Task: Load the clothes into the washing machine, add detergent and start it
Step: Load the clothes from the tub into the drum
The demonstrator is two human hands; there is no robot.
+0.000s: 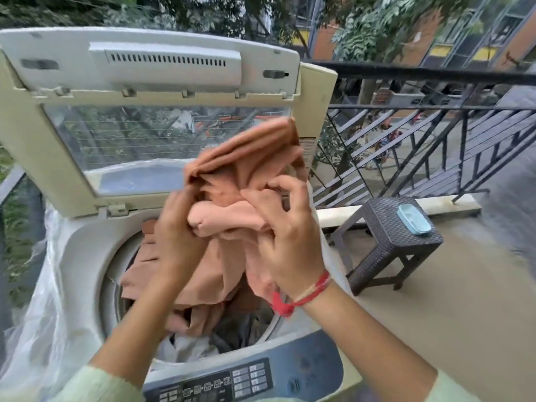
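Note:
A top-loading washing machine (87, 250) stands open in front of me, its lid (150, 82) raised upright. Over the drum I hold a bunched brown-orange garment (246, 158) with both hands. My left hand (177, 242) grips its left side and my right hand (287, 245), with a red thread on the wrist, grips its right side. The lower part of the cloth hangs into the drum, where white and dark clothes (203, 340) lie. The control panel (232, 381) is at the near edge.
A dark wicker stool (385, 245) stands to the right on the balcony floor, with a light blue soap box (413, 220) on it. A black metal railing (435, 134) runs behind it. Clear plastic sheeting (37, 329) drapes the machine's left side.

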